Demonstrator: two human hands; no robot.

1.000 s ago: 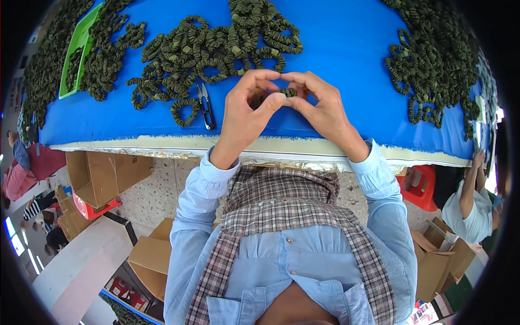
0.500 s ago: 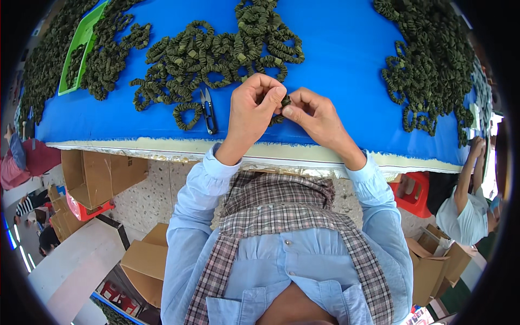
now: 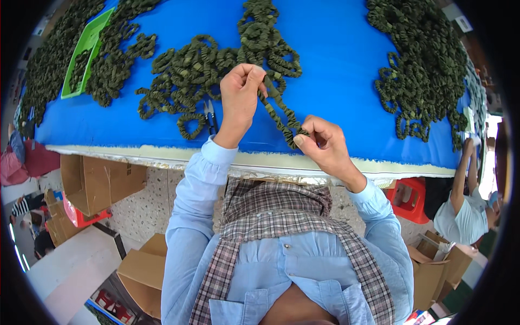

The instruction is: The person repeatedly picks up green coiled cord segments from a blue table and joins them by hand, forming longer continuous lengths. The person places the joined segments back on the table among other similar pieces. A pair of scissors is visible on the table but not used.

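Note:
Between my two hands a dark green scrunchie (image 3: 281,122) is stretched into a long narrow loop, above the blue table cover. My left hand (image 3: 240,95) pinches its upper far end, and my right hand (image 3: 326,142) grips its lower near end. Beside my left wrist lies a pair of thread snips (image 3: 210,116), partly hidden by that hand. A single scrunchie (image 3: 190,125) rests just left of the snips. Behind my left hand spreads a heap of the same dark green scrunchies (image 3: 195,67).
A bright green tray (image 3: 89,51) sits at the far left among more scrunchies. Another large pile (image 3: 417,70) covers the right side. The table's front edge (image 3: 162,153) runs before me. Cardboard boxes (image 3: 103,181) and a red stool (image 3: 410,200) stand below. A co-worker (image 3: 466,211) is at the right.
My hands have moved apart, the left up and leftward, the right down and rightward. The scrunchie, bunched up before, is now drawn out long between them.

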